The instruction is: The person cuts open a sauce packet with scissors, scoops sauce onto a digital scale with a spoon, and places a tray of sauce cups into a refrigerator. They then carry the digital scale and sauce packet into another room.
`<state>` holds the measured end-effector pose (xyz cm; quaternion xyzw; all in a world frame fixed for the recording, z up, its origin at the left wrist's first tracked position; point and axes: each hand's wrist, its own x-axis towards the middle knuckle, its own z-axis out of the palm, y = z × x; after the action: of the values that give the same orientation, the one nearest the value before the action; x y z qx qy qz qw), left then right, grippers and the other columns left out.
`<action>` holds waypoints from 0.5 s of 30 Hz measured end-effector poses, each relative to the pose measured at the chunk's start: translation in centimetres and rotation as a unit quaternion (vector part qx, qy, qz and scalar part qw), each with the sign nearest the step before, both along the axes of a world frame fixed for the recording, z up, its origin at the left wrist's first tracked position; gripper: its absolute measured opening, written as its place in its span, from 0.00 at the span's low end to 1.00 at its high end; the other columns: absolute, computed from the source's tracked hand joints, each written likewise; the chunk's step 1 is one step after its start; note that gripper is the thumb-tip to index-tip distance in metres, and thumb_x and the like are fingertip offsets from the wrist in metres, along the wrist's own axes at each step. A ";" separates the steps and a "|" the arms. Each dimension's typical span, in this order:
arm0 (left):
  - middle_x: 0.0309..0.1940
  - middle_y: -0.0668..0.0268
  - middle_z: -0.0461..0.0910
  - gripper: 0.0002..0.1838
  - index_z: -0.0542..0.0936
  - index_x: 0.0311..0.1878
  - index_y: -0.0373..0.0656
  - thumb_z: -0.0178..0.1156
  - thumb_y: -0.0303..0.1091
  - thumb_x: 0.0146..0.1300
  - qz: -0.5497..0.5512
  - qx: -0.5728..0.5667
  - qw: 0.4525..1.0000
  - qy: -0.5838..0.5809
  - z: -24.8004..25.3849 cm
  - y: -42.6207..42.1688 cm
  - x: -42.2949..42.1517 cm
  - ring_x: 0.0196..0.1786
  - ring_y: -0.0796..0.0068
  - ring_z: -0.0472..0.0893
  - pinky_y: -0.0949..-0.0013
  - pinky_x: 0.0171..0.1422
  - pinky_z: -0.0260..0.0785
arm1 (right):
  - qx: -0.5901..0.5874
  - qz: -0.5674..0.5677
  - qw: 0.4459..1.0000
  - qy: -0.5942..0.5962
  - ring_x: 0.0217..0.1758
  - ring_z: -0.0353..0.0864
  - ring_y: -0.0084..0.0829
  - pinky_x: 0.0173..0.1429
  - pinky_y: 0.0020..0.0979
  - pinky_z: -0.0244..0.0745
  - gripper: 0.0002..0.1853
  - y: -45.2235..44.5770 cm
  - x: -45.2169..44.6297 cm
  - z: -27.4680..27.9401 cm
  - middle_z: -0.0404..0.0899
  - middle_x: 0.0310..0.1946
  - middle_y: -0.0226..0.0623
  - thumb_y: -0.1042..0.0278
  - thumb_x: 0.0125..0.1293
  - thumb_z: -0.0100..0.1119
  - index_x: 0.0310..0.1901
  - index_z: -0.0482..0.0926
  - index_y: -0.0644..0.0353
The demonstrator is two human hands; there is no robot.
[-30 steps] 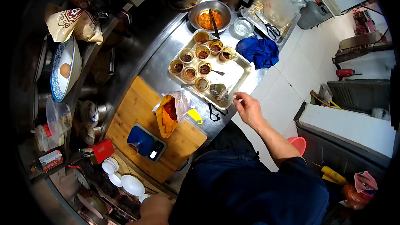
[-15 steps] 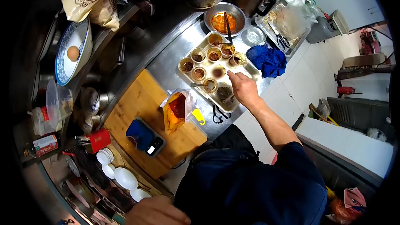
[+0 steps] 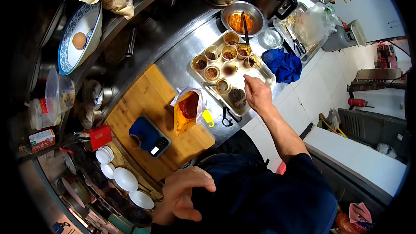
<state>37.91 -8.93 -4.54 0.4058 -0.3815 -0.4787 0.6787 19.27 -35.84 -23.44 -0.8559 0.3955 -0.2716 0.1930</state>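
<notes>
Presently, a person's right hand (image 3: 259, 94) is hovering at the right side of a metal tray (image 3: 266, 74), fingers bunching together just beside a cup of dark liquid (image 3: 229, 69); whether they are gripping anything, I cannot tell. That cup is sitting among other cups in the tray, upper centre of the frame. At lower centre, the left hand (image 3: 181, 190) is hanging empty, thumb and fingers parting. An open pouch (image 3: 184, 124) is standing on a cutting board (image 3: 130, 99) near a scale (image 3: 162, 144).
</notes>
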 end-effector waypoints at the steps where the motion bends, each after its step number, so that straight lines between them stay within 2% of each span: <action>1: 0.39 0.54 0.87 0.39 0.81 0.57 0.27 0.74 0.59 0.63 -0.002 0.001 1.000 -0.004 -0.2 0.0 0.0 0.40 0.63 0.87 0.64 0.47 0.79 | 0.001 -0.017 1.000 -0.015 0.36 0.88 0.44 0.40 0.37 0.84 0.12 0.3 -0.3 0.0 0.87 0.37 0.46 0.76 0.69 0.63 0.52 0.86 0.62; 2: 0.40 0.54 0.87 0.38 0.81 0.58 0.27 0.75 0.57 0.63 -0.004 0.002 1.000 -0.009 -0.5 0.1 0.0 0.41 0.63 0.87 0.65 0.48 0.79 | 0.010 -0.040 0.999 -0.026 0.34 0.90 0.37 0.39 0.33 0.84 0.11 0.4 -0.5 0.0 0.88 0.37 0.44 0.75 0.72 0.62 0.52 0.86 0.64; 3: 0.40 0.54 0.87 0.38 0.81 0.58 0.27 0.75 0.57 0.63 -0.003 0.000 1.000 -0.008 -0.7 0.2 0.0 0.41 0.63 0.87 0.65 0.48 0.79 | 0.009 -0.038 0.999 -0.025 0.34 0.90 0.37 0.39 0.33 0.84 0.11 0.5 -0.5 0.2 0.88 0.37 0.44 0.75 0.72 0.62 0.52 0.86 0.64; 5: 0.41 0.55 0.87 0.36 0.80 0.59 0.27 0.75 0.53 0.64 -0.007 0.047 0.999 -0.005 -1.1 0.8 0.0 0.44 0.64 0.87 0.66 0.53 0.76 | 0.178 -0.140 0.967 -0.119 0.29 0.88 0.32 0.37 0.33 0.83 0.10 0.6 -0.5 0.5 0.88 0.33 0.42 0.71 0.73 0.61 0.52 0.86 0.64; 6: 0.41 0.55 0.87 0.36 0.80 0.59 0.27 0.75 0.53 0.64 -0.008 0.045 0.999 -0.004 -1.5 1.2 0.0 0.44 0.64 0.87 0.66 0.53 0.76 | 0.229 -0.168 0.945 -0.160 0.27 0.87 0.26 0.34 0.30 0.81 0.11 0.7 -0.4 0.9 0.89 0.32 0.38 0.70 0.76 0.59 0.53 0.85 0.66; 7: 0.41 0.55 0.86 0.36 0.80 0.60 0.27 0.75 0.52 0.64 -0.011 0.061 0.998 0.008 -2.0 1.6 0.0 0.44 0.64 0.86 0.66 0.54 0.75 | 0.227 -0.168 0.946 -0.160 0.27 0.87 0.26 0.34 0.30 0.81 0.11 0.5 -0.6 1.0 0.89 0.32 0.38 0.70 0.76 0.59 0.53 0.85 0.66; 9: 0.42 0.55 0.86 0.35 0.80 0.60 0.27 0.75 0.51 0.64 -0.014 0.074 0.997 0.020 -2.7 2.3 -0.1 0.45 0.65 0.86 0.66 0.56 0.74 | 0.381 -0.200 0.850 -0.304 0.27 0.86 0.26 0.30 0.27 0.79 0.12 0.1 -1.3 0.9 0.88 0.33 0.41 0.72 0.77 0.59 0.54 0.84 0.69; 10: 0.43 0.56 0.86 0.35 0.79 0.61 0.26 0.75 0.50 0.65 -0.005 0.092 0.995 0.036 -2.8 2.6 -0.2 0.46 0.66 0.85 0.66 0.57 0.73 | 0.416 -0.200 0.817 -0.345 0.26 0.85 0.27 0.29 0.27 0.77 0.12 0.0 -1.6 1.0 0.87 0.33 0.42 0.72 0.77 0.58 0.54 0.83 0.70; 11: 0.43 0.56 0.85 0.35 0.78 0.61 0.26 0.74 0.49 0.65 0.004 0.109 0.993 0.053 -3.1 3.0 -0.2 0.47 0.67 0.84 0.66 0.59 0.73 | 0.415 -0.199 0.818 -0.346 0.26 0.85 0.27 0.29 0.27 0.77 0.12 0.0 -1.9 1.2 0.87 0.33 0.42 0.72 0.77 0.58 0.54 0.83 0.70; 13: 0.43 0.56 0.85 0.35 0.78 0.62 0.26 0.74 0.49 0.65 0.007 0.113 0.993 0.045 -3.7 3.5 0.0 0.47 0.68 0.84 0.66 0.59 0.73 | 0.481 -0.215 0.759 -0.382 0.26 0.85 0.28 0.29 0.27 0.78 0.10 0.4 -2.3 2.4 0.87 0.33 0.42 0.74 0.77 0.56 0.52 0.83 0.69; 15: 0.44 0.56 0.84 0.35 0.77 0.62 0.26 0.74 0.49 0.65 0.011 0.116 0.992 0.038 -4.3 4.0 0.2 0.48 0.69 0.83 0.66 0.59 0.73 | 0.488 -0.209 0.753 -0.388 0.26 0.85 0.28 0.29 0.27 0.78 0.11 0.9 -2.6 3.2 0.87 0.33 0.42 0.75 0.76 0.56 0.52 0.83 0.69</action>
<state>38.07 -4.97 -8.87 0.4677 -0.2932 -0.5270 0.6462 16.65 -34.98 -20.27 -0.3625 0.5345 -0.3838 0.6600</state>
